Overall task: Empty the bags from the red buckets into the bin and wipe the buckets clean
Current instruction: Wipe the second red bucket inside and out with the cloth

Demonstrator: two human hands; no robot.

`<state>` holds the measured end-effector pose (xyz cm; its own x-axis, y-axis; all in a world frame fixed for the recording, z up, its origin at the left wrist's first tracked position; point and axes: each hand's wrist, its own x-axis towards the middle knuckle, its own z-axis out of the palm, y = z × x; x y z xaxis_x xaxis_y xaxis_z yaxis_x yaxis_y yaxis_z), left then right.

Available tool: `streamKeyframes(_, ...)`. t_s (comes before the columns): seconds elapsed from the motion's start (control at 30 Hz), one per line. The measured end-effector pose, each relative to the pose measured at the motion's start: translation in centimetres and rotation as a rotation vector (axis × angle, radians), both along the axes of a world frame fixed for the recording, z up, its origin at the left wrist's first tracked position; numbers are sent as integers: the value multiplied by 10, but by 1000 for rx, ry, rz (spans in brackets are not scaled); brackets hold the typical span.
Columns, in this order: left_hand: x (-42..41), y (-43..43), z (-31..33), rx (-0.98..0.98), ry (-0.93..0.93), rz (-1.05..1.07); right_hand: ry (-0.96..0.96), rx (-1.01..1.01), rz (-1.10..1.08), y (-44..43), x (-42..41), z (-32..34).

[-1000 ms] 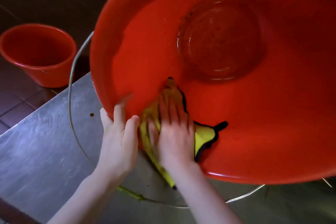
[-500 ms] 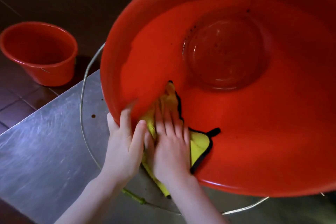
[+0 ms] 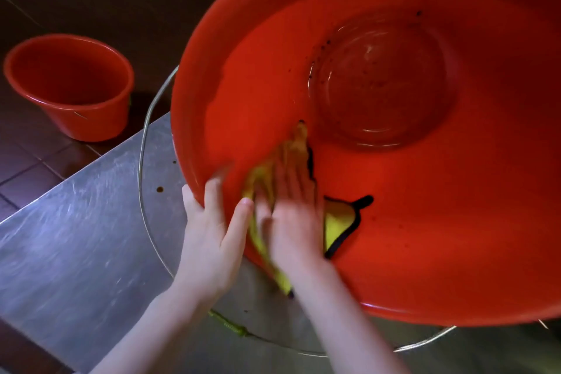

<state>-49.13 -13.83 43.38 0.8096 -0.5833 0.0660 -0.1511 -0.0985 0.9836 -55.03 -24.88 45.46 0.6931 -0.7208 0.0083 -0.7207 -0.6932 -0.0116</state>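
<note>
A large red bucket (image 3: 425,222) lies tilted toward me on a steel table (image 3: 76,237), its dirty bottom showing dark specks. My left hand (image 3: 209,237) grips the bucket's near rim, thumb inside and fingers outside. My right hand (image 3: 291,215) presses flat on a yellow cloth with black edging (image 3: 340,222) against the inner wall; the hand is motion-blurred. Part of the cloth hangs out over the rim.
A second red bucket (image 3: 69,85) stands upright on the dark tiled floor at the left, beyond the table's edge. The big bucket's wire handle (image 3: 142,161) loops over the table top, with a green grip (image 3: 230,326) near me.
My right hand and the cloth slid slightly along the inner wall. The bucket shifted a little to the right in view. My left hand kept its hold on the rim.
</note>
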Motion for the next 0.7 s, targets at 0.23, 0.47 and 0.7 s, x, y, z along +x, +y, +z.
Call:
streamKeyframes(0.23,3,1,4,16,27,18,-8,5,-15,-31,14,-1)
streamKeyframes(0.47,18,13,58,451,148,-216,-95,26,-259,-107,43,-12)
streamKeyframes(0.7,84,24,134,222,-643,-60,-66,57,-172,-110,33,-7)
